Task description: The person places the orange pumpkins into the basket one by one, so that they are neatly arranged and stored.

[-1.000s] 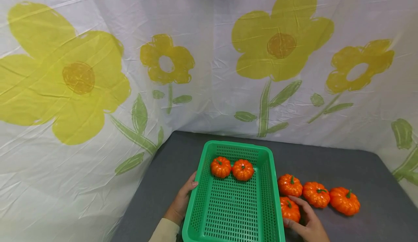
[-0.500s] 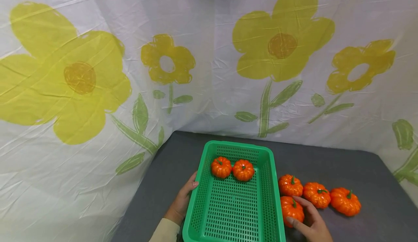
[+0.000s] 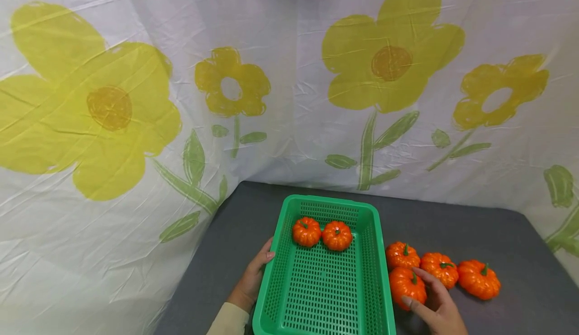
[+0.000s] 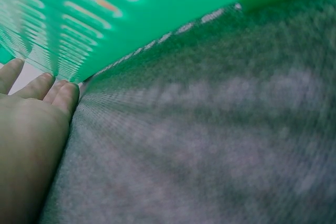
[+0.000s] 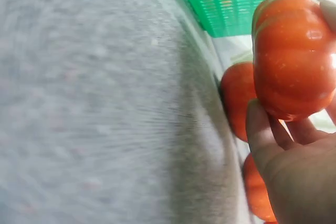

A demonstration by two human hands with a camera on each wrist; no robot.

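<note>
A green plastic basket (image 3: 323, 295) stands on the dark table, with two small orange pumpkins (image 3: 306, 232) side by side near its far end. Along its left wall lies my left hand (image 3: 251, 277); in the left wrist view its fingers (image 4: 39, 86) reach out fairly straight against the slotted side. My right hand (image 3: 439, 305) holds another orange pumpkin (image 3: 407, 287) just right of the basket, thumb on the near side and fingers round the far side. In the right wrist view this held pumpkin (image 5: 294, 59) appears raised off the grey surface, the fingers beneath it.
Beyond and right of my right hand, a row of three orange pumpkins (image 3: 439, 269) rests on the dark table (image 3: 470, 229). White cloth with yellow flowers (image 3: 289, 99) hangs behind the table and along its left side.
My right hand has shifted slightly right and away from the basket wall, bringing the pumpkin with it. The left hand and basket have stayed put.
</note>
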